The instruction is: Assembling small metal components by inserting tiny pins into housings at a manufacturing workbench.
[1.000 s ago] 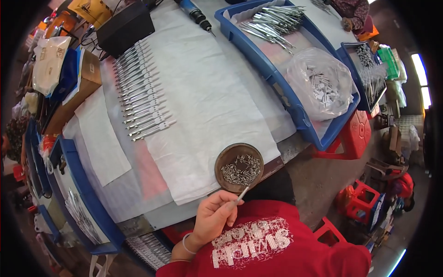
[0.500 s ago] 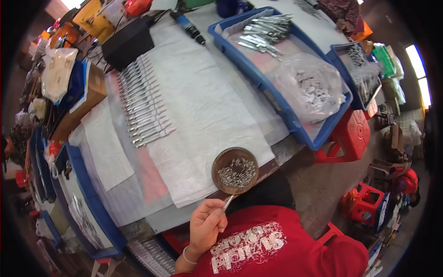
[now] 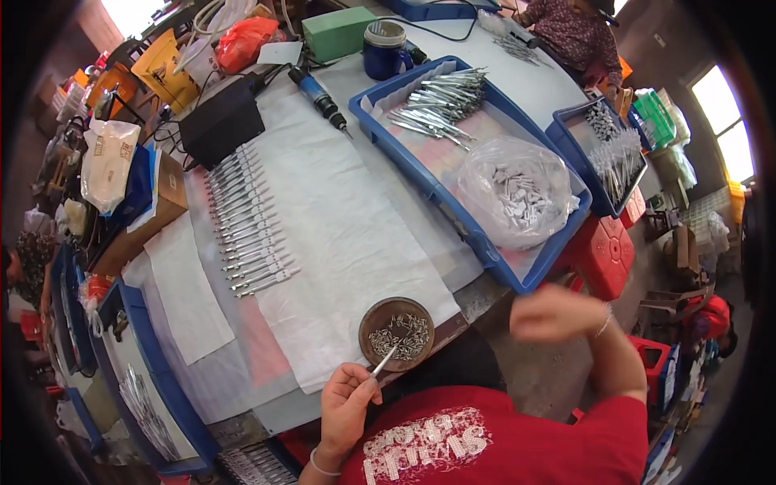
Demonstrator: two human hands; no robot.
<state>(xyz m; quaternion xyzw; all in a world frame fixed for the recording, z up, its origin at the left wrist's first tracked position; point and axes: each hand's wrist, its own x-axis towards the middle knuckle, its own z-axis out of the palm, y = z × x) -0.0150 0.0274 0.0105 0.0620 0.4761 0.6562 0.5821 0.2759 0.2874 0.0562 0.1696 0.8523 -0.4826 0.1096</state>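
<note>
My left hand [image 3: 346, 404] pinches slim pale tweezers [image 3: 382, 364], whose tip reaches into a round brown bowl [image 3: 364, 333]. Small silvery screws [image 3: 411, 333] lie loose in that bowl, which sits at the near edge of the white sheet [image 3: 339, 218]. Out to the right, past the table's edge and near a blue tray, is my right hand [image 3: 558, 314]. Motion blurs its fingers, and nothing can be made out in it. Farther left on the sheet, slender metal rods [image 3: 250, 222] with white parts lie side by side in a row.
A blue tray [image 3: 485, 255] on the right holds metal rods [image 3: 449, 101] and a plastic bag of white pieces [image 3: 521, 194]. An electric screwdriver [image 3: 319, 99], a black box [image 3: 222, 117] and a blue mug [image 3: 384, 52] stand behind. Another person [image 3: 570, 36] sits at the far right.
My right hand has come into view on the right. The left hand has brought the tweezers' tip from the bowl's near rim into the screws. The whole view has shifted a little.
</note>
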